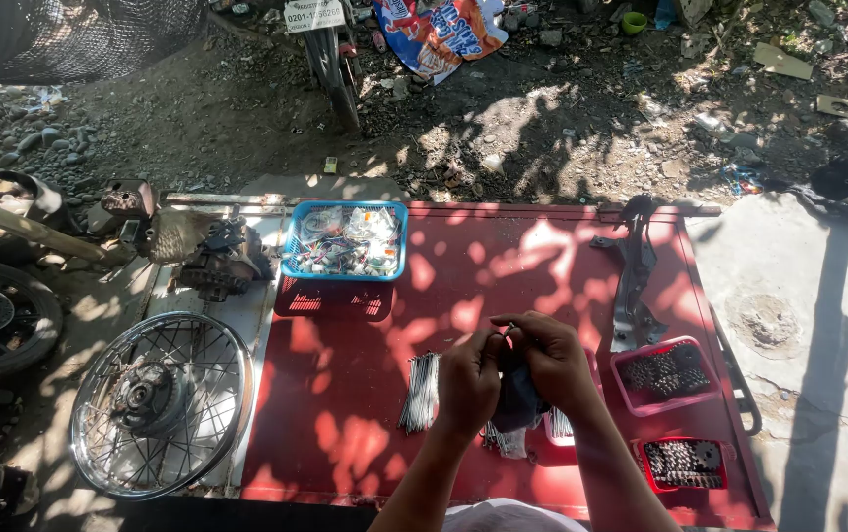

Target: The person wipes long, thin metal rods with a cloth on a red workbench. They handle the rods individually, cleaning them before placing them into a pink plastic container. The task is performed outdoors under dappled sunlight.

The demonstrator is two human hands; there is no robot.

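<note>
My left hand (pixel 468 382) and my right hand (pixel 552 360) meet above the red metal tabletop (pixel 345 394), fingers pinched together on a dark cloth (pixel 520 402) and a thin metal spoke between them. The cloth hangs down below my palms. A bundle of loose silver spokes (pixel 421 392) lies on the table just left of my left hand. More spokes (pixel 560 424) show under my right wrist.
A blue basket of small packets (pixel 345 239) sits at the table's far edge. A pink tray (pixel 665 374) and a red tray (pixel 685 463) hold chain parts at right. A black metal bracket (pixel 634 276) lies far right. A spoked wheel (pixel 161 402) and engine (pixel 209 258) lie left.
</note>
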